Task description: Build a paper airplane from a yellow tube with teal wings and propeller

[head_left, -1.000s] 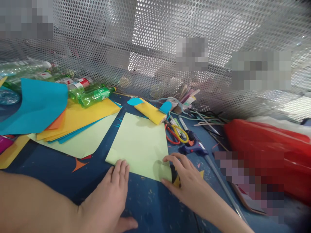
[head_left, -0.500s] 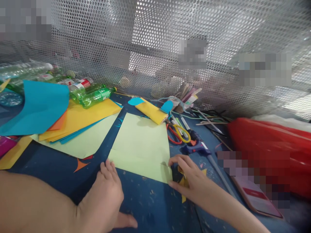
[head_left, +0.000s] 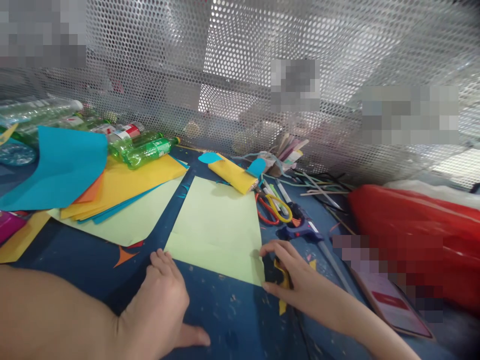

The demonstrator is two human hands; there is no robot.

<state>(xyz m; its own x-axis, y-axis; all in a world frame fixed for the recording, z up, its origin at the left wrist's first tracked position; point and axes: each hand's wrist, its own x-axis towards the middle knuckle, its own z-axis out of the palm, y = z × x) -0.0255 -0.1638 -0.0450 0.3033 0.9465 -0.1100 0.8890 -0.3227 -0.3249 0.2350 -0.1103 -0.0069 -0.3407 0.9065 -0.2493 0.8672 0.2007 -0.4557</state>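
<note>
A pale green sheet of paper [head_left: 215, 227] lies on the blue table between my hands. My left hand [head_left: 163, 295] rests by its lower left corner, fingers side by side and thumb stretched away to the right. At the lower right edge is my right hand [head_left: 290, 272], its bent fingers and thumb apart, the tips at or just beside the paper. Whether they touch it I cannot tell. Yellow paper scraps [head_left: 282, 306] lie beneath the right hand. Beyond the sheet sits a yellow paper-wrapped roll [head_left: 233, 174] with blue rounded pieces.
Scissors [head_left: 280, 209] and a dark blue glue gun [head_left: 303, 230] lie right of the sheet, near a phone [head_left: 397, 305] and a red bag [head_left: 408, 225]. Coloured paper [head_left: 131, 175] and plastic bottles [head_left: 152, 152] are at left. A perforated metal screen [head_left: 240, 50] stands behind.
The sheet's lower right edge lies flatter, with the right fingertips slightly farther off it. My left hand has shifted a little left. Other things look the same.
</note>
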